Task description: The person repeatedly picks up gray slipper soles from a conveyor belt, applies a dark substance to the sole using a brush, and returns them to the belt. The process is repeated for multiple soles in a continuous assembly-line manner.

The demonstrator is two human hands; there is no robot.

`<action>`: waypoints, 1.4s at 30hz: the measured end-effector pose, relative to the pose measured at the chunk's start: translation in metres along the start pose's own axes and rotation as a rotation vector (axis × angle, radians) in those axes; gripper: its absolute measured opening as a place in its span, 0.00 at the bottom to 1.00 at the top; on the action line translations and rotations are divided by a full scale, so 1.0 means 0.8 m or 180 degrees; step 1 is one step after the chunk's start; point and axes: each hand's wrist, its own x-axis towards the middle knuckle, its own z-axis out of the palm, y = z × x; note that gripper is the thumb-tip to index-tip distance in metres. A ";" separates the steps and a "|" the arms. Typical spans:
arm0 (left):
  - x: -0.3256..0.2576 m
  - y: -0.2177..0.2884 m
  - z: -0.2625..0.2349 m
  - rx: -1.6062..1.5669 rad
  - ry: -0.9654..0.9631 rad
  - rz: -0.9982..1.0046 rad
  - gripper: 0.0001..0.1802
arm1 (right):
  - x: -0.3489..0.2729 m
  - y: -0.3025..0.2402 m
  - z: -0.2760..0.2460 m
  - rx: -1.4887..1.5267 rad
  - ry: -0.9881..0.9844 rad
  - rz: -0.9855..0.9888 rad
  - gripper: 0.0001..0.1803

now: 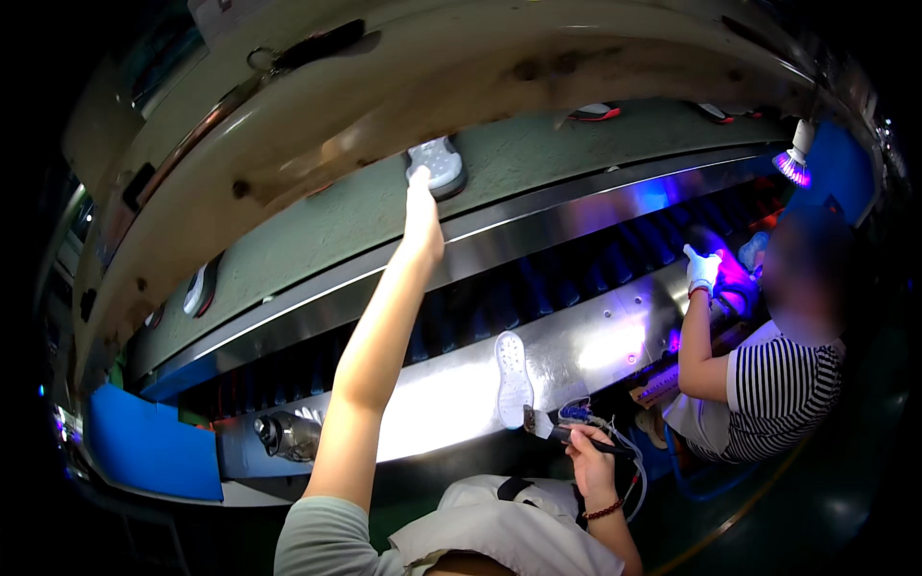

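Here, left hand touching grey shoe just above, right hand gripping brush

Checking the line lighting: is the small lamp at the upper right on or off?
On. The lamp glows violet at its face, and purple light falls on the steel conveyor panel beside the co-worker's gloved hand.

Six shoes; one brush

Site: shoe factory line. Evidence: grey conveyor belt carrying shoes, steel rail bearing a white sole, purple work lamp, gloved co-worker seated alongside.
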 end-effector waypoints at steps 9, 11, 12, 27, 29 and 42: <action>0.052 -0.081 0.156 0.3898 -0.0767 0.2293 0.35 | 0.027 -0.012 -0.013 -0.0327 -0.0016 0.0109 0.06; 0.087 -0.102 0.194 0.4458 -0.0913 0.2434 0.38 | 0.025 -0.017 -0.020 -0.0331 0.0121 0.0078 0.06; 0.106 -0.111 0.211 0.4459 -0.0904 0.2498 0.38 | 0.022 -0.017 -0.026 -0.0290 0.0213 0.0091 0.06; 0.152 -0.079 0.233 0.5560 -0.1199 0.3491 0.13 | -0.003 -0.007 -0.067 -0.0318 0.0777 0.0280 0.07; 0.119 -0.053 0.203 0.5211 -0.1687 0.3485 0.14 | 0.001 -0.013 -0.055 -0.0384 0.0543 0.0312 0.07; -0.125 -0.029 -0.002 -0.0509 -0.0850 -0.0823 0.11 | 0.031 0.015 -0.008 -0.0659 -0.0270 0.0295 0.12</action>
